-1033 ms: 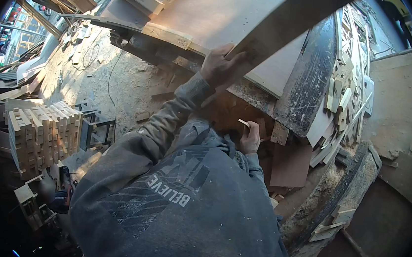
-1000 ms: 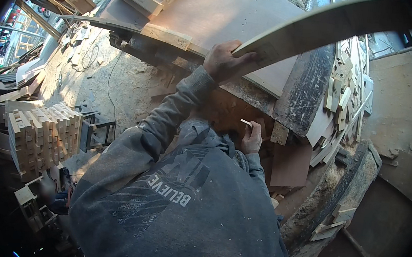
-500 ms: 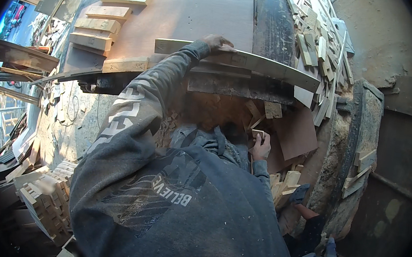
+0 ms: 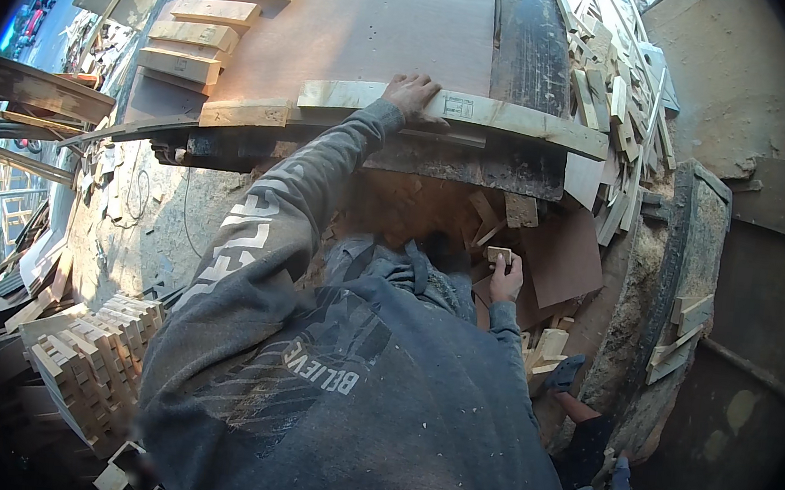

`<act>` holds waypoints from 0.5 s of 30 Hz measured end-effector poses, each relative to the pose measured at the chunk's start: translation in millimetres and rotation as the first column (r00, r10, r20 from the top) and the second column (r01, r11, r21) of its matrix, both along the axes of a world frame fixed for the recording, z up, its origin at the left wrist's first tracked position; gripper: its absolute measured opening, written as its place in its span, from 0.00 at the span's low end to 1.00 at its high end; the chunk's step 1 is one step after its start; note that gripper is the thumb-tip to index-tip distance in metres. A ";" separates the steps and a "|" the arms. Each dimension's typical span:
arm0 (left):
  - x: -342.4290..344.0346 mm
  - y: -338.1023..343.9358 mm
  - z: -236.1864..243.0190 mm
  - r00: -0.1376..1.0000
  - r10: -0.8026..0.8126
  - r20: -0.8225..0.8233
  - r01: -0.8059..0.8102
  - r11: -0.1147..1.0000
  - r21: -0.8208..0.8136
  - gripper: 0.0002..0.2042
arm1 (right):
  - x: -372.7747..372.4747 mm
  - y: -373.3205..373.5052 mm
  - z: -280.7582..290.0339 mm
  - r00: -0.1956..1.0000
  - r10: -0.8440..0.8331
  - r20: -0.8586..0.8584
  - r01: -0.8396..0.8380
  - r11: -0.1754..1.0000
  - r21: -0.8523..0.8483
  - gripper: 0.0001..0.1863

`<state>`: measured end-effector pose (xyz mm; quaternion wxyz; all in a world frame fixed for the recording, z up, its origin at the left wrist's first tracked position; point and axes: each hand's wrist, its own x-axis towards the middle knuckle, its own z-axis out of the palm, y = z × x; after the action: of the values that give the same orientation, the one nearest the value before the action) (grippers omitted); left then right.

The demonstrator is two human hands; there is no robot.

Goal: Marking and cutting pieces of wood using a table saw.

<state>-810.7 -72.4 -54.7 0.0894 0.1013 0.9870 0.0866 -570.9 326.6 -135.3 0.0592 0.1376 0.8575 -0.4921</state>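
Observation:
My left hand (image 4: 411,97) grips a long pale wooden plank (image 4: 518,118) near its middle, fingers over the far edge and thumb on the near side. The plank lies along the near edge of the worktable (image 4: 404,29), its right end reaching over a dark strip. Lower down, beside my lap, my right hand (image 4: 505,280) pinches a small pale wood block (image 4: 498,254) between thumb and fingers. A shorter wood piece (image 4: 245,113) sits just left of the plank.
Several short boards (image 4: 200,35) lie in a row on the table's left. Offcuts (image 4: 605,95) are heaped at the right. A stack of cut wood (image 4: 93,363) stands at lower left. Another person's foot (image 4: 565,373) shows at lower right. A brown sheet (image 4: 566,257) leans under the table.
The plank has turned in my left hand, and a broader, lighter face now shows. My left hand has settled over it. My right hand has shifted slightly, still holding the small block.

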 end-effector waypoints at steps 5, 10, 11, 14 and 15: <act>14.0 -6.3 4.8 1.000 -0.013 -0.016 0.013 1.000 0.005 0.48 | -17.4 0.4 6.0 0.999 0.041 -0.025 -0.042 0.999 -0.011 0.13; 20.6 -13.0 -0.2 0.998 0.003 -0.055 -0.002 1.000 0.006 0.46 | -20.8 -0.1 0.1 0.995 0.098 -0.016 -0.096 0.992 0.086 0.13; 20.0 -14.2 0.4 0.999 0.007 -0.051 -0.006 1.000 0.006 0.46 | -21.8 1.8 -4.0 0.993 0.112 -0.040 -0.106 0.985 0.140 0.13; 24.4 -27.2 -2.1 0.999 0.013 -0.035 -0.015 0.999 -0.044 0.46 | -31.1 0.7 -4.4 0.994 0.111 0.020 -0.113 0.990 0.088 0.14; 24.4 -27.6 -4.3 0.997 0.000 -0.082 -0.002 1.000 -0.014 0.45 | -34.1 -0.5 -1.8 0.991 0.128 0.027 -0.130 0.988 0.081 0.14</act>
<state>-786.3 -100.0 -59.0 0.0494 0.1037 0.9905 0.0755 -604.9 326.1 -137.1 0.0943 0.0896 0.8836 -0.4498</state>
